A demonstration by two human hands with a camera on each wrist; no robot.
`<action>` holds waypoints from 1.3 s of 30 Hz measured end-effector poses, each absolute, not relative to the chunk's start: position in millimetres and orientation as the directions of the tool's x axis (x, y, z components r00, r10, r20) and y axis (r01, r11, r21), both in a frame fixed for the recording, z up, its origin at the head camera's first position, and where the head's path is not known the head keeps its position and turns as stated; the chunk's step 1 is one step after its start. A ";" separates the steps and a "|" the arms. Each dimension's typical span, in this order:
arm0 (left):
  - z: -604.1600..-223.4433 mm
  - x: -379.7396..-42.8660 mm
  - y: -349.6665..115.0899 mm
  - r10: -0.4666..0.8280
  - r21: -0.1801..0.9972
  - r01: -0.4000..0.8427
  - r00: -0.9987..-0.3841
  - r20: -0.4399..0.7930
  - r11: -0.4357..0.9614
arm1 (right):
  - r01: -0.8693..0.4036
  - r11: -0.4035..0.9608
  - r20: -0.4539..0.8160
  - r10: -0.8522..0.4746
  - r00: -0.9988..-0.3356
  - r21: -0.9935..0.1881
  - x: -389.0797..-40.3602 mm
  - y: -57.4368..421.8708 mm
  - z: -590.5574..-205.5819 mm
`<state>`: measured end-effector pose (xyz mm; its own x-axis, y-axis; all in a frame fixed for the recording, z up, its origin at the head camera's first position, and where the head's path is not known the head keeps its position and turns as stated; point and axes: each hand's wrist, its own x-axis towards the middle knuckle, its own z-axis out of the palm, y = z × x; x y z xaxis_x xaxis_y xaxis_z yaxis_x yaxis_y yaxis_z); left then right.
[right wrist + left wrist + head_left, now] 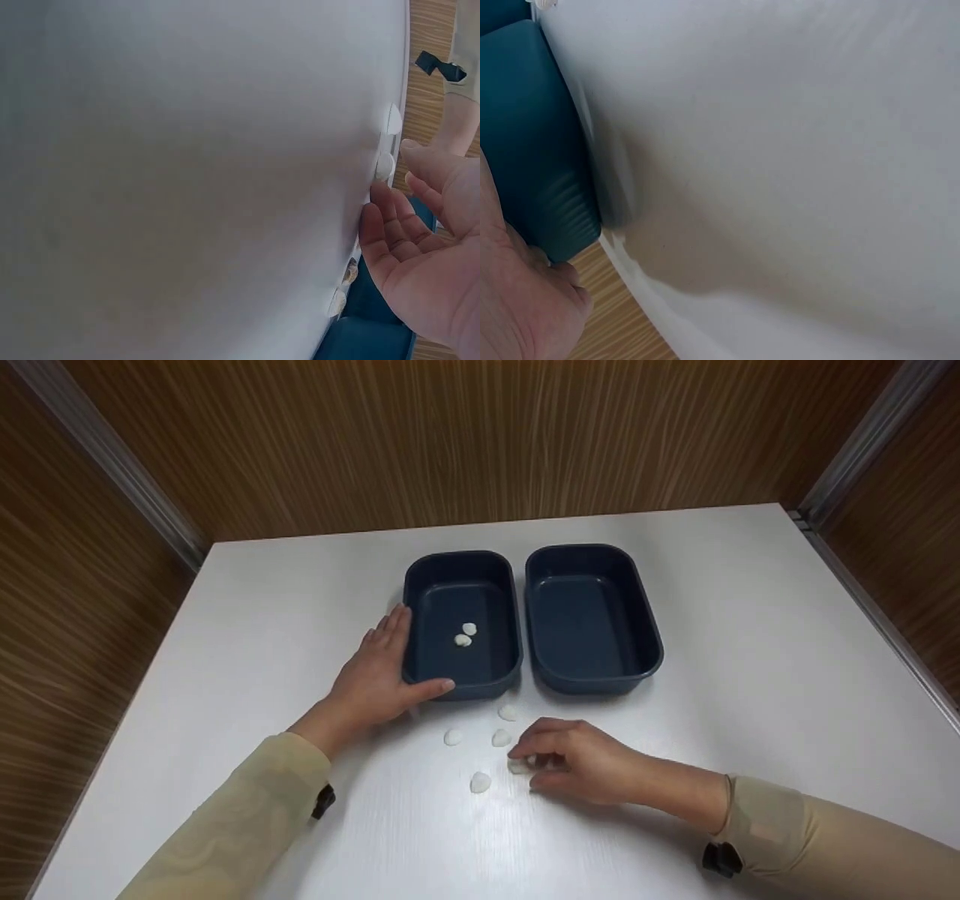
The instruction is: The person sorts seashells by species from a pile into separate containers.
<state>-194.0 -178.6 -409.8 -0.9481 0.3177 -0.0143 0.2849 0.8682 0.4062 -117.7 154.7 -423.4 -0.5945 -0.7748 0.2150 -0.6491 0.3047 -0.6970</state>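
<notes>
Two small white shells [463, 640] lie in the left dark blue tray [491, 688]. My left hand [371, 679] rests against that tray's near left corner, fingers straight along the side and thumb on the near rim. On the table, my right hand [585, 761] curves over a white shell [517, 766]. In the right wrist view this shell [385, 166] sits between the thumb and fingertips, which stand apart. More shells [480, 782] lie scattered to the left of the right hand, in front of the trays. My right palm hides part of the table beneath it.
A second dark blue tray [592, 682] stands right beside the first, with nothing visible in it. Both are on a white table [750, 660] bordered by wood-grain panels [480, 450] at the back and sides.
</notes>
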 end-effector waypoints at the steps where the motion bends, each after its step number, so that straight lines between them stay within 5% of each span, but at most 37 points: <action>1: -409.6 -194.0 -178.4 0.318 0.408 0.285 -0.948 -0.014 0.867 | -0.658 0.306 0.220 -0.776 -0.592 -0.688 -117.7 154.4 -424.2; 22: -409.8 -192.9 -178.9 0.321 0.416 0.291 -0.947 -0.003 0.861 | -0.763 0.376 0.235 -0.798 -0.555 -0.527 -119.2 150.9 -432.2; 39: -409.6 -192.8 -179.1 0.321 0.404 0.295 -0.947 0.003 0.866 | -0.762 0.365 0.247 -0.794 -0.555 -0.535 -121.5 149.8 -433.3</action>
<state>-192.8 -179.1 -409.6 -0.9469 0.3214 0.0029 0.2952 0.8660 0.4036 -121.5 149.8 -433.3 -0.5549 -0.7943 0.2474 -0.7615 0.3652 -0.5354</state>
